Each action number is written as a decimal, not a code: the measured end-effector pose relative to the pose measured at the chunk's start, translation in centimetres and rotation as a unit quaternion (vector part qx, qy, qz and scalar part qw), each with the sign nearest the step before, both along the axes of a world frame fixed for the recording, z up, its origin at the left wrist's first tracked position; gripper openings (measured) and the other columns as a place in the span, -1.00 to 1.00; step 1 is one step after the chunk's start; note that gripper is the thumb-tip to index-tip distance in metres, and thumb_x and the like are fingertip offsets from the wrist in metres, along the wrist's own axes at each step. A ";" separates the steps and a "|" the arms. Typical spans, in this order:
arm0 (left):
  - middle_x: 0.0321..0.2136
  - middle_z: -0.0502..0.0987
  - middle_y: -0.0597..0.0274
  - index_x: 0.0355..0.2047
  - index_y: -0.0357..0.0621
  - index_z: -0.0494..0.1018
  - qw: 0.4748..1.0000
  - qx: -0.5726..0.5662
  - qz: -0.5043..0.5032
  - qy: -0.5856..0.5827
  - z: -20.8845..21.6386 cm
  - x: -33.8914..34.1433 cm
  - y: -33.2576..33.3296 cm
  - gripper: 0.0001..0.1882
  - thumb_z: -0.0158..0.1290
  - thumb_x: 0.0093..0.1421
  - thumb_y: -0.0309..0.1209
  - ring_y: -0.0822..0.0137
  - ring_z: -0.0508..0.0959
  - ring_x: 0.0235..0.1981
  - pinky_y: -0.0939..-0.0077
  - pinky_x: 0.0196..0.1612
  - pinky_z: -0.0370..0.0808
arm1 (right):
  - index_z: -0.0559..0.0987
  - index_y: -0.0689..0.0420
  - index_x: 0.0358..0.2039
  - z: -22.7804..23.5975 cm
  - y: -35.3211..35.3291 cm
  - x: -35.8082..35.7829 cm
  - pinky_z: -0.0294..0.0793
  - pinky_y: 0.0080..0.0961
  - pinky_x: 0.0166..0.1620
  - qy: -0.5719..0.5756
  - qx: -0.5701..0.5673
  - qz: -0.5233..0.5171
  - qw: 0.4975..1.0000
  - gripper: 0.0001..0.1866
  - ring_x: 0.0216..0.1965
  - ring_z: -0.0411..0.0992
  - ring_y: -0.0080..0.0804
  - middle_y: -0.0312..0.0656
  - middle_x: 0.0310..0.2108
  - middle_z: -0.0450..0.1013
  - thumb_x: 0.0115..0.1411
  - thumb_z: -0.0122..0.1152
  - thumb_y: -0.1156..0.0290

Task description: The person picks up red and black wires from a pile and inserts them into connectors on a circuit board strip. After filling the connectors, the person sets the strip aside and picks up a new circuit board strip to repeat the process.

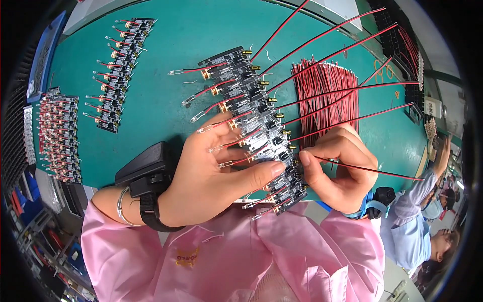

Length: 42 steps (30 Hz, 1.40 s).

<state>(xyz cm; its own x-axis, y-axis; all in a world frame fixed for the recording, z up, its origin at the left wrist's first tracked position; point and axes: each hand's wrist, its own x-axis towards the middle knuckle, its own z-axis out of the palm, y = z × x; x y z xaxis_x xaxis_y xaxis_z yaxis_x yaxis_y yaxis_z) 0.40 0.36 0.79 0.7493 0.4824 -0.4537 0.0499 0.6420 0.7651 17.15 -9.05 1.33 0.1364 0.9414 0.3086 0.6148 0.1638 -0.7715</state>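
Note:
A long strip of small black circuit boards (254, 108) lies diagonally on the green table (171, 40), with red-and-black wires running off it to the upper right and clear-tipped leads to the left. My left hand (211, 171) presses down on the strip's near end, thumb across the boards. My right hand (339, 171) pinches one red-and-black wire (372, 171) between thumb and forefinger, its end at the strip's right edge. A black device is strapped to my left wrist (148, 178).
A bundle of loose red-and-black wires (327, 95) lies right of the strip. Another finished board strip (121, 70) sits at the upper left, more boards (58, 136) at the far left. Another person (427, 221) in a light blue coat sits at the right.

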 end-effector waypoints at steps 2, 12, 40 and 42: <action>-0.29 0.42 0.24 -0.14 -0.24 0.21 1.000 0.004 -0.002 0.003 0.0 0.0 0.0 -0.50 0.16 -0.11 -0.54 0.44 0.46 -0.31 0.63 -0.33 0.47 | 0.46 0.24 -0.66 0.0 0.0 -0.1 0.20 -0.60 -0.57 -0.009 -0.004 -0.008 1.000 -0.87 -0.66 0.25 -0.44 -0.25 -0.68 0.35 -0.28 0.22 0.67; -0.30 0.41 0.25 -0.13 -0.24 0.21 1.000 -0.002 0.004 -0.004 0.1 0.1 -0.1 -0.50 0.14 -0.11 -0.57 0.46 0.45 -0.32 0.64 -0.34 0.47 | 0.46 0.23 -0.66 -0.1 0.0 -0.3 0.19 -0.60 -0.58 -0.008 -0.011 0.001 1.000 -0.87 -0.67 0.24 -0.42 -0.25 -0.70 0.34 -0.27 0.23 0.67; -0.33 0.43 0.23 -0.26 -0.25 0.30 0.998 -0.064 0.020 0.011 0.0 0.2 0.2 -0.67 0.10 -0.07 -0.60 0.44 0.47 -0.33 0.63 -0.38 0.48 | 0.43 0.25 -0.49 -1.1 -0.2 5.8 0.25 -0.76 -0.42 -0.014 -0.235 -0.238 0.942 -0.92 -0.51 0.26 -0.71 -0.34 -0.55 0.35 0.03 0.07 0.51; -0.33 0.43 0.23 -0.26 -0.25 0.30 0.998 -0.063 0.019 0.010 0.0 0.1 0.2 -0.67 0.11 -0.08 -0.60 0.44 0.47 -0.33 0.62 -0.37 0.48 | 0.42 0.25 -0.46 -1.0 -0.3 6.1 0.25 -0.76 -0.40 0.020 -0.228 -0.230 0.946 -0.92 -0.50 0.27 -0.71 -0.34 -0.54 0.35 0.03 0.07 0.52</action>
<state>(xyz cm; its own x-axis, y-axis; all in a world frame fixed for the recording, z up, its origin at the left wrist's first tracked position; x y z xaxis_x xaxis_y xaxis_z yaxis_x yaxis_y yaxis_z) 0.54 0.57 0.76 0.7216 0.4480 -0.5278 0.0392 0.7347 0.6772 23.21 -9.35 0.31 0.5668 0.8136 -0.1297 0.5094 -0.4699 -0.7209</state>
